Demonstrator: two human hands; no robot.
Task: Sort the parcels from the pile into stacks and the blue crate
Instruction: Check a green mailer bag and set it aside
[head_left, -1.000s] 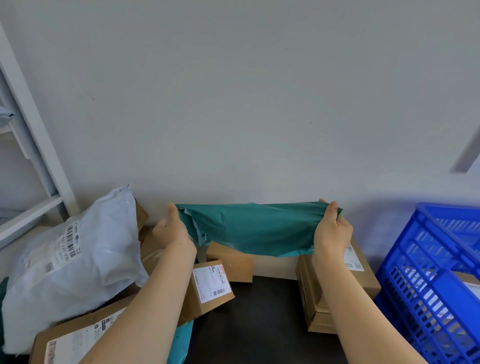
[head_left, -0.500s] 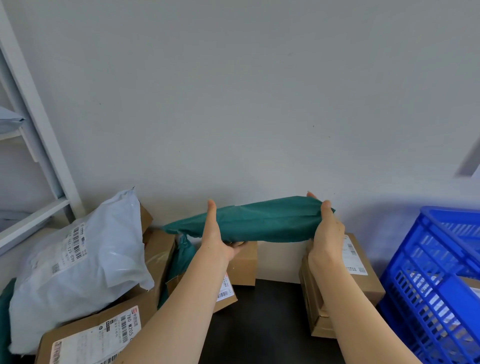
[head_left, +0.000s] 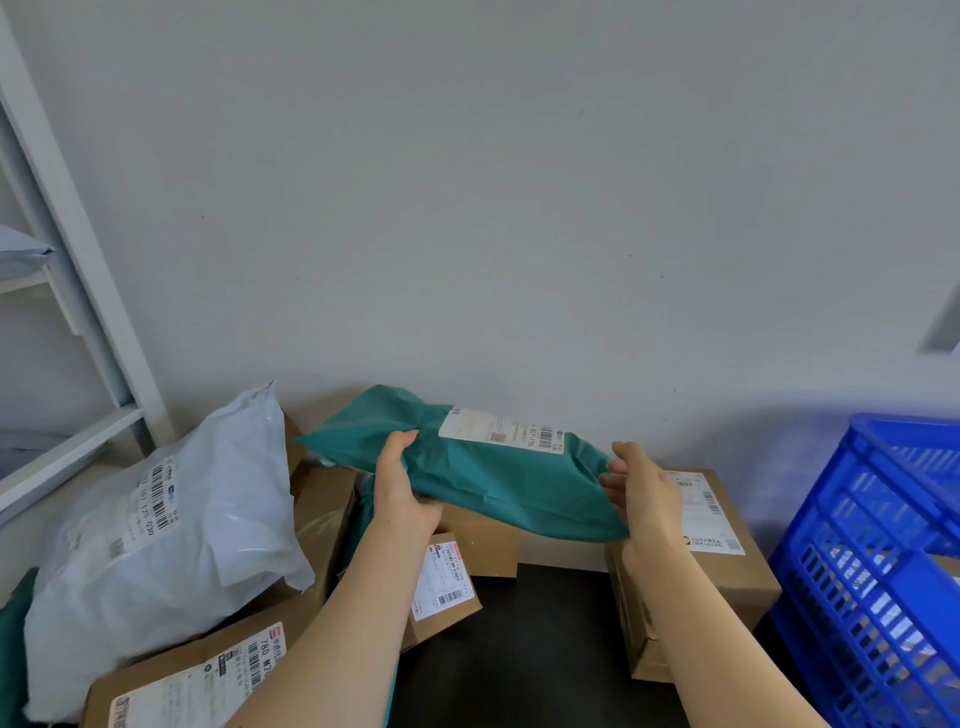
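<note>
A green soft parcel (head_left: 498, 478) with a white label facing up hangs in the air in front of the wall. My left hand (head_left: 402, 491) grips its left part from below, thumb on top. At its right end is my right hand (head_left: 641, 491), fingers curled against the edge. Under them lies a pile: a white mailer bag (head_left: 166, 530), a large cardboard box (head_left: 192, 675) at the lower left, and small boxes (head_left: 447, 582). The blue crate (head_left: 883, 561) stands at the right.
A brown box (head_left: 717, 561) with a label sits on the dark table (head_left: 524, 649) just left of the crate. A white shelf frame (head_left: 78, 291) rises at the far left. The grey wall (head_left: 467, 208) closes off the back.
The green parcel has been turned so that its label faces up. My left hand shifted its grip toward the middle-left, and both hands dropped slightly.
</note>
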